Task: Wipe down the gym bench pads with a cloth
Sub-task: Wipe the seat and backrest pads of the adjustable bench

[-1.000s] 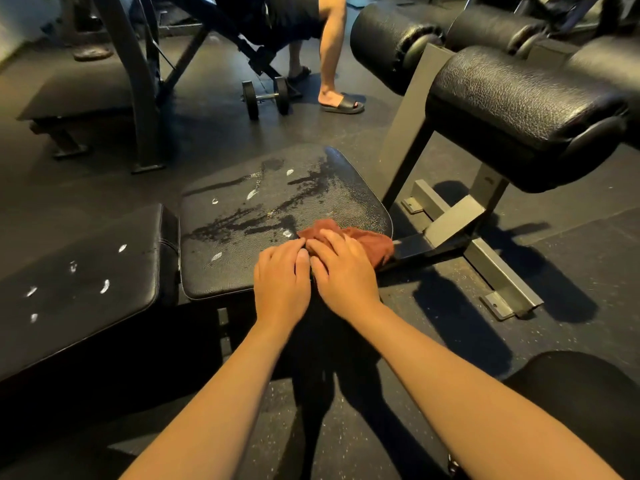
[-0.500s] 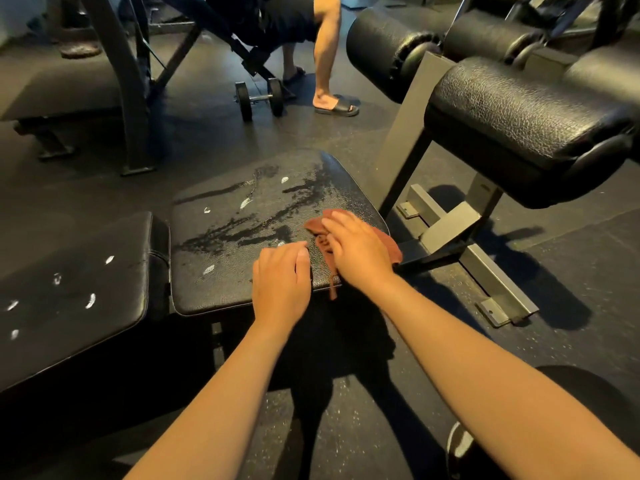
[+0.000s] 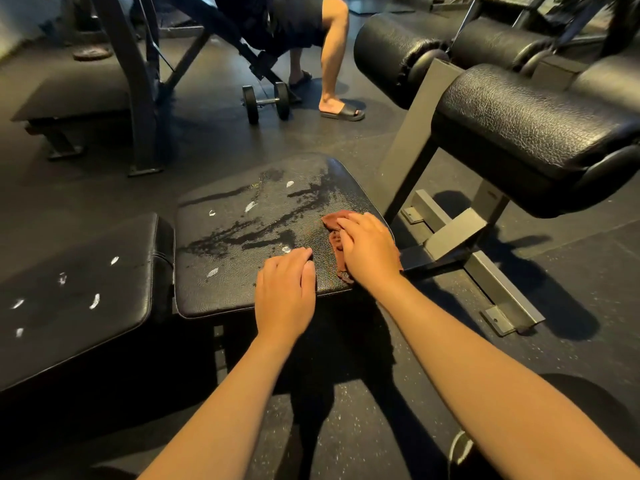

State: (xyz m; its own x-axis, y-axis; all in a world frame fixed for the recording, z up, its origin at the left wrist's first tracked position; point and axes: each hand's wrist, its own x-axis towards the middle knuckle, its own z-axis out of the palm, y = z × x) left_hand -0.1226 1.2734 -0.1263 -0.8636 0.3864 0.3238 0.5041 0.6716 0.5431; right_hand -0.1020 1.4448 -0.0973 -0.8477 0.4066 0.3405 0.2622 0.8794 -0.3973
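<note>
Cloth (image 3: 334, 233) lies under the flat right hand (image 3: 370, 251) on the wet seat pad (image 3: 242, 220); left hand (image 3: 285, 292) rests flat beside.

Wet-streaked black seat pad (image 3: 225, 289) bears a rust-brown cloth (image 3: 334, 239) at its right edge.

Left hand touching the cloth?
Apart. Head view: the left hand rests on the seat pad, and a strip of bare pad shows between it and the cloth under the right hand.
</note>
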